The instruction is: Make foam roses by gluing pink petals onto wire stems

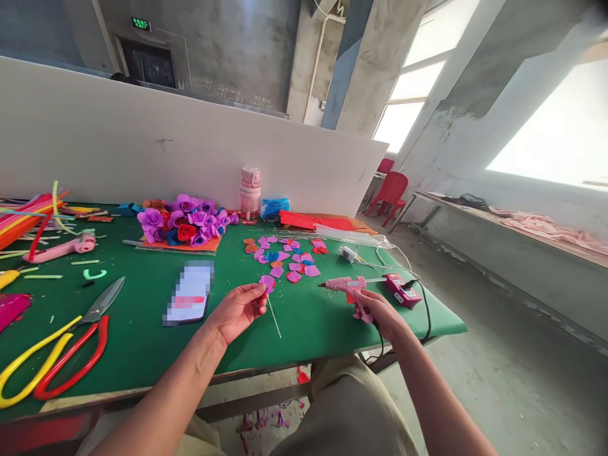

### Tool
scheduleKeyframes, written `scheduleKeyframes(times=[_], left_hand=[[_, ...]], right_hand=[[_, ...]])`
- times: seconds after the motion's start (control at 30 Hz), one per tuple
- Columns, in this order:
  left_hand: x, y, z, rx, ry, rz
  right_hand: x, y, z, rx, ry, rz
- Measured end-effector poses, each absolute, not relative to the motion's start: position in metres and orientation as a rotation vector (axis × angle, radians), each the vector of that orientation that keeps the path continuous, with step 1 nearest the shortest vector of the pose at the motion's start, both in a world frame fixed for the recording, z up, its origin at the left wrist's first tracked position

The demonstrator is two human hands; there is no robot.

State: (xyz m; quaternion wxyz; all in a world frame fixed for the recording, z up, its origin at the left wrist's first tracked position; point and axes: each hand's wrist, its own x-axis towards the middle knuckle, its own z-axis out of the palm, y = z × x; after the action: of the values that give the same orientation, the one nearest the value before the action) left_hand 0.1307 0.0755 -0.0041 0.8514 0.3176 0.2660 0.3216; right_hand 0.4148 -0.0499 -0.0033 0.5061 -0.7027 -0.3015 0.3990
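Observation:
Between thumb and fingers, my left hand (241, 309) pinches a small purple paper flower (268, 282) with a thin white stem (274, 316) slanting down below it. My right hand (381, 312) is wrapped round the handle of a pink hot glue gun (346, 284), its dark nozzle aimed left toward the flower but apart from it. A glue stick (377, 279) pokes out of the gun's back. Loose paper petals (294, 277) in purple, red, blue and orange lie just beyond my hands.
Scissors (97, 310) with yellow and red handles and a phone (189, 292) lie at left. Behind stand a heap of finished paper flowers (185, 218) and a pink bottle (250, 195). A pink power strip (403, 291) with cables sits at the right edge of the green table (251, 361).

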Motion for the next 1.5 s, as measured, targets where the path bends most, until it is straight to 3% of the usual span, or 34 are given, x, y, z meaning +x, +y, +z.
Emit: scheduleKeyframes(times=[0.2, 0.3, 0.5, 0.6, 1.5], left_hand=[[0.125, 0.077, 0.003, 0.792, 0.608, 0.749], [0.122, 0.076, 0.009, 0.930, 0.679, 0.846], [0.120, 0.078, 0.010, 1.167, 0.843, 1.001], [0.121, 0.078, 0.007, 1.268, 0.899, 1.019], [0.123, 0.081, 0.006, 1.075, 0.842, 0.880]], right_hand=[[0.445, -0.052, -0.006, -2.301, -1.152, 0.229], [0.420, -0.039, 0.005, -2.215, -1.128, -0.043], [0.298, 0.009, 0.012, -1.242, -1.116, 1.045], [0.257, 0.023, 0.003, -0.995, -0.935, 1.305], [0.246, 0.019, -0.014, -0.922, -0.666, 1.250]])
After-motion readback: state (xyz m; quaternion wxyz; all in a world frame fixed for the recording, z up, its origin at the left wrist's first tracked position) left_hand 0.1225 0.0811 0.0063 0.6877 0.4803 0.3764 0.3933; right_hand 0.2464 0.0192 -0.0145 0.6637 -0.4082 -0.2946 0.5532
